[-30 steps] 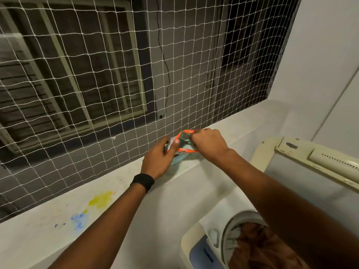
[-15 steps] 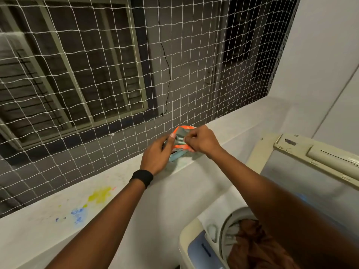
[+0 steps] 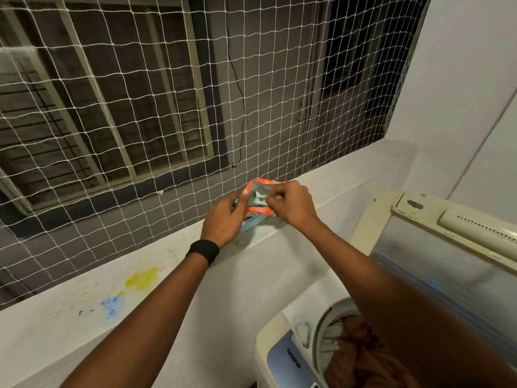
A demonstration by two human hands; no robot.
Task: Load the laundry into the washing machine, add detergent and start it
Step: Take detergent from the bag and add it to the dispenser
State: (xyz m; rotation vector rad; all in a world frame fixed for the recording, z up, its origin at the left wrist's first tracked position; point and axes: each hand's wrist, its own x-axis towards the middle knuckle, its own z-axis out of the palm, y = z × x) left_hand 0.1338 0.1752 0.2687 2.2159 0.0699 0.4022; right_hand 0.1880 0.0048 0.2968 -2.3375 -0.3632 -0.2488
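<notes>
Left hand: the left hand (image 3: pixel 223 217) holds the near-left edge of the detergent pouch (image 3: pixel 258 197), thumb up against its rim; a black wristband (image 3: pixel 203 251) sits on the wrist.
Right hand: the right hand (image 3: pixel 291 204) pinches the opposite edge, fingers curled tight on it.
Pouch position: between both hands, its lower end on or just above the ledge (image 3: pixel 167 278), close against the netting (image 3: pixel 167 107).
Pouch orientation: long axis roughly upright, leaning slightly; the orange-rimmed mouth is uppermost and turned toward the wearer, silver lining showing (whether it is fully opened cannot be told).
Washing machine: the washing machine (image 3: pixel 265 337) stands below and to the right, well apart from the pouch, lid (image 3: pixel 436 256) raised.
Laundry: brown laundry (image 3: pixel 358 351) lies in the drum.
Progress: loading appears done. Detergent step is in hand but nothing is poured. Closing the lid and starting remain.
Risk: powder may spill on the ledge if the mouth tears wide.
</notes>
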